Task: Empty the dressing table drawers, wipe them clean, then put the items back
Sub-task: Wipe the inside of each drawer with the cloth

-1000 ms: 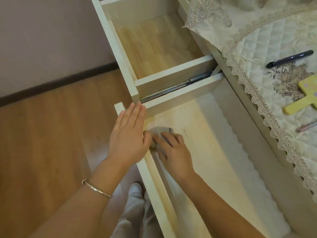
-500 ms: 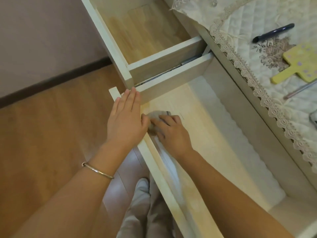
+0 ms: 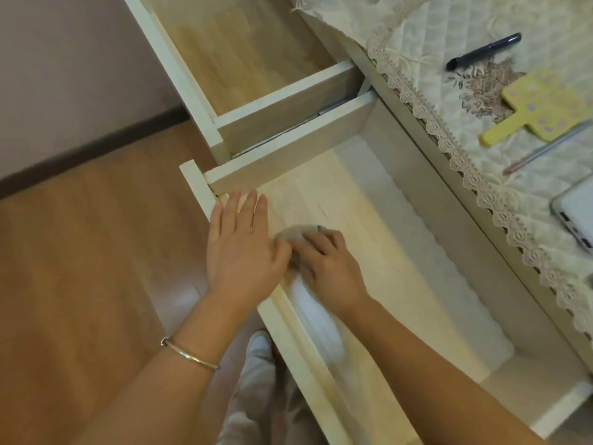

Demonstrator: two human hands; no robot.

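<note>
Two pale wooden drawers are pulled out of the dressing table. The near, wide drawer (image 3: pixel 378 220) has a bare bottom. My right hand (image 3: pixel 330 268) is inside it, pressing a small grey cloth (image 3: pixel 293 234) against the bottom close to the front panel. My left hand (image 3: pixel 239 248) lies flat with fingers together on the drawer's front panel (image 3: pixel 288 345). The far drawer (image 3: pixel 244 49) holds nothing that I can see.
On the lace-edged quilted cover (image 3: pixel 426 33) of the table top lie a dark pen (image 3: pixel 484 51), a yellow hand mirror (image 3: pixel 542 106), a thin pink pen (image 3: pixel 545 149) and a phone (image 3: pixel 577 213). Wooden floor (image 3: pixel 80 252) is at left, my foot (image 3: pixel 260 354) below the drawer.
My right hand and the cloth have slid back along the front panel, away from the drawer's left corner. My left hand has shifted the same way on the panel. The view has moved slightly.
</note>
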